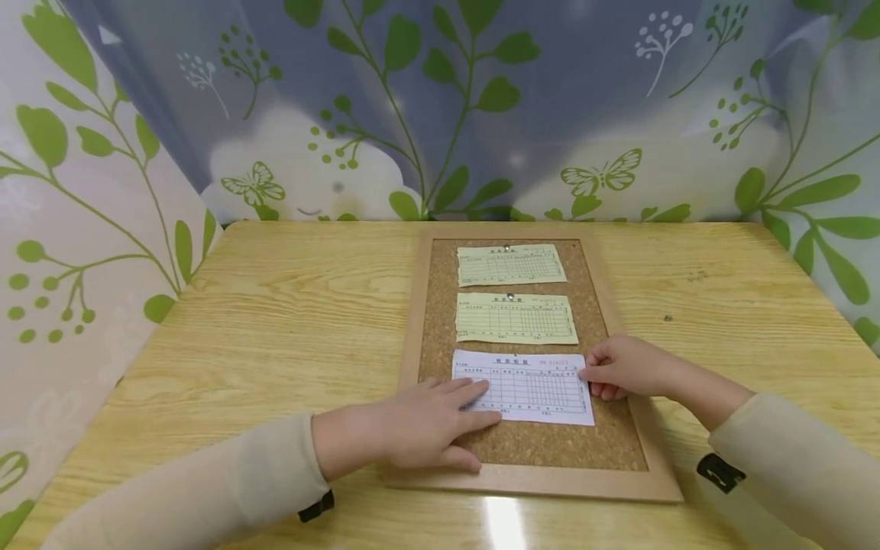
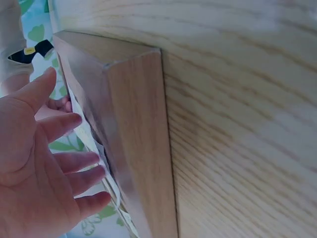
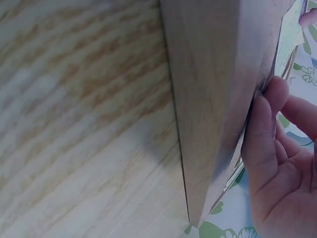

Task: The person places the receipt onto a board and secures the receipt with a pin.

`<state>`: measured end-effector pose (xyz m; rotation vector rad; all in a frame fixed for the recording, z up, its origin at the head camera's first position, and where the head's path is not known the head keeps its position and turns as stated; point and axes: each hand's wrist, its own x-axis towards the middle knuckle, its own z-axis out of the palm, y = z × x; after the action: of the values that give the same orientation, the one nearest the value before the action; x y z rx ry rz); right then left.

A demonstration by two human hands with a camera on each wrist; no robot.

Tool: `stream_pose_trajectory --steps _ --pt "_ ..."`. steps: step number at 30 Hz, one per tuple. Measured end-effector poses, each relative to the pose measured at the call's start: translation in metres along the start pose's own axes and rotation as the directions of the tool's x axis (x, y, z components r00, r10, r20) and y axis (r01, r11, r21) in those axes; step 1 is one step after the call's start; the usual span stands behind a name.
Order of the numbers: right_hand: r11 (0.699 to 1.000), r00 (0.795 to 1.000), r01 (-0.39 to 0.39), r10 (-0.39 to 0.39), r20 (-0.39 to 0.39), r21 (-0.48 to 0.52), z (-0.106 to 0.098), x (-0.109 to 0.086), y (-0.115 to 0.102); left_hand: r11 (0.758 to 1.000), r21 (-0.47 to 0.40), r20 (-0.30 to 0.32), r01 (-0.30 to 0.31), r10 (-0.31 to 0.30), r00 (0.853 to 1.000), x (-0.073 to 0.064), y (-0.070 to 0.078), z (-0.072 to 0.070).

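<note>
- Wooden table [image 1: 275,321] bears a framed cork board [image 1: 440,328].
- The board holds two pinned yellow slips [image 1: 512,265] above a white slip [image 1: 529,386] at its near end.
- Left hand [image 1: 419,428] presses flat on the white slip's left edge; right hand [image 1: 619,367] pinches its right edge.

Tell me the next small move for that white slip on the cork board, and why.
Probably pin its top edge. The white slip lies loose, the left hand flat on one end and the right hand at the other, while both yellow slips above carry a pin.
</note>
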<state>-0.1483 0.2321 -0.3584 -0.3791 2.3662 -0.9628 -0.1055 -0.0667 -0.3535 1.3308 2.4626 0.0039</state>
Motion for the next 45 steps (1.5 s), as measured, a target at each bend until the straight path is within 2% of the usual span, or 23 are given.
stream_pose_trajectory --steps 5,13,19,23,28,33,45 --pt "0.999 1.000 0.004 -0.003 0.022 -0.046 -0.0010 0.0011 -0.0020 1.000 0.019 -0.043 -0.008 0.009 0.999 0.0011 -0.0034 -0.0007" --pt "0.996 0.999 -0.016 0.019 0.031 -0.088 0.0022 0.0013 -0.0037 1.000 -0.005 0.009 0.012 -0.012 1.000 0.0004 -0.0043 0.0007" --pt "0.995 1.000 -0.022 0.024 0.010 -0.102 0.0045 0.0007 -0.0035 1.000 -0.006 0.009 0.011 -0.011 1.000 0.0012 -0.0047 0.0013" --pt "0.997 1.000 -0.018 0.018 0.003 -0.072 0.0080 -0.0011 -0.0028 1.000 0.003 0.014 0.003 -0.004 1.000 0.0007 -0.0041 0.0007" --pt "0.999 1.000 0.004 -0.005 -0.023 -0.045 0.0057 -0.0035 -0.0006 0.999 0.030 -0.009 -0.025 0.025 1.000 0.0028 -0.0042 -0.0022" --pt "1.000 1.000 0.006 -0.006 -0.012 -0.025 0.0036 -0.0028 -0.0015 0.999 0.031 0.012 -0.009 0.009 1.000 0.0035 -0.0052 -0.0043" --pt "0.996 1.000 -0.031 0.031 -0.003 -0.088 0.0023 -0.0019 -0.0038 0.999 0.032 0.032 0.005 -0.006 0.999 0.0052 -0.0017 -0.0038"
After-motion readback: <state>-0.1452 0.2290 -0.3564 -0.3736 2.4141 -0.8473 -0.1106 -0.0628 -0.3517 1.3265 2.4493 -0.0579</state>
